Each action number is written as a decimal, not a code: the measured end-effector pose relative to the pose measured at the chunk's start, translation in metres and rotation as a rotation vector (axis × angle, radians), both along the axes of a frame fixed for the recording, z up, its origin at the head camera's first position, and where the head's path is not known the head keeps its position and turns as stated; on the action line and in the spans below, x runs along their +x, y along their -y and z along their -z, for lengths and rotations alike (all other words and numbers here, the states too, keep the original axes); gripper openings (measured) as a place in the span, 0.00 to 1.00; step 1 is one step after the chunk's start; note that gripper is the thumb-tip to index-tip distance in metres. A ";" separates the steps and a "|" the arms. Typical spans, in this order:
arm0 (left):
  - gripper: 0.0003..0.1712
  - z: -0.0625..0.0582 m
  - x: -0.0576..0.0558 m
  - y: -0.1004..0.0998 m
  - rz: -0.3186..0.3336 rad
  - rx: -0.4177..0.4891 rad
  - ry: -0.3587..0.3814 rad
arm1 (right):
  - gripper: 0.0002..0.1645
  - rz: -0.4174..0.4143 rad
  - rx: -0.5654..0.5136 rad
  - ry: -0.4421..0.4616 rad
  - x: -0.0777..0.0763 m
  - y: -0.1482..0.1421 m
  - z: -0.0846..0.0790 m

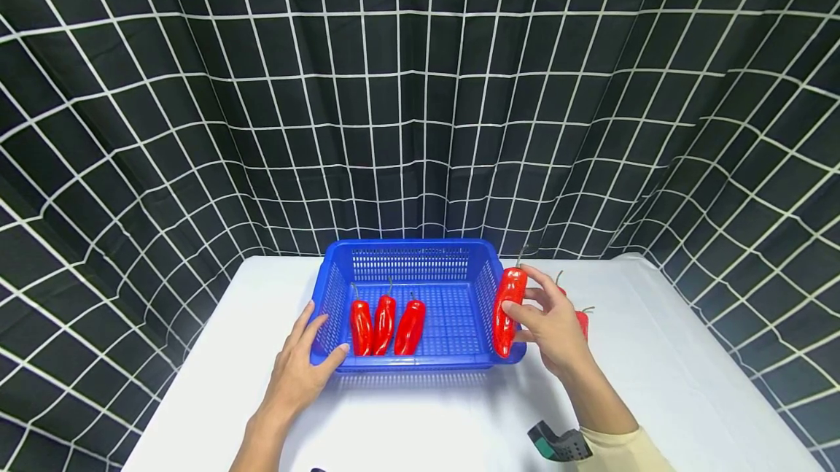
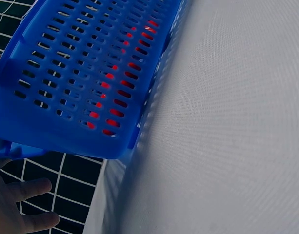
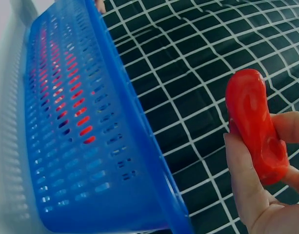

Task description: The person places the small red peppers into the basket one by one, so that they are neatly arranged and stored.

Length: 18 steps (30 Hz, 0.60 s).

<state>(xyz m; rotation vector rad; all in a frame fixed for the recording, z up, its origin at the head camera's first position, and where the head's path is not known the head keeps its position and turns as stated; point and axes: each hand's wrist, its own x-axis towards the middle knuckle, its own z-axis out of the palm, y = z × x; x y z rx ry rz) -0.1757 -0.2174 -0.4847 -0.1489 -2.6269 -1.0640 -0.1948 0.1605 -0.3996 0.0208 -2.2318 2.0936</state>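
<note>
In the head view, the held red pepper (image 1: 508, 308) is located right of centre in the lower half of the frame, gripped between the thumb and fingers of the right hand (image 1: 551, 319); the hand is closed only as far as the pepper's thickness requires. The pepper lies to the left of the right hand, between it and the interior of the blue basket (image 1: 407, 363), and overlaps the basket's right end wall in the picture. Its long axis is close to upright in the frame, with the stem toward the top, leaning slightly right, and the tip toward the bottom. In the right wrist view, a gap is shown between pepper and basket rim; the height above the rim cannot be told. Inside the basket, three red peppers (image 1: 383, 325) are placed from its left part to its centre, stems toward the top of the frame and long axes roughly parallel to that of the held pepper; the right part of the basket is therefore nearest to it. The left hand (image 1: 298, 362) is set at the basket's lower-left corner, fingers extended and spread, with no pepper held. Two further red peppers (image 1: 582, 323) are partly hidden behind the right hand.
</note>
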 end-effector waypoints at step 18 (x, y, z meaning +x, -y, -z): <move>0.41 0.000 -0.001 0.001 0.003 0.004 0.001 | 0.44 -0.036 0.045 0.040 -0.025 0.019 0.009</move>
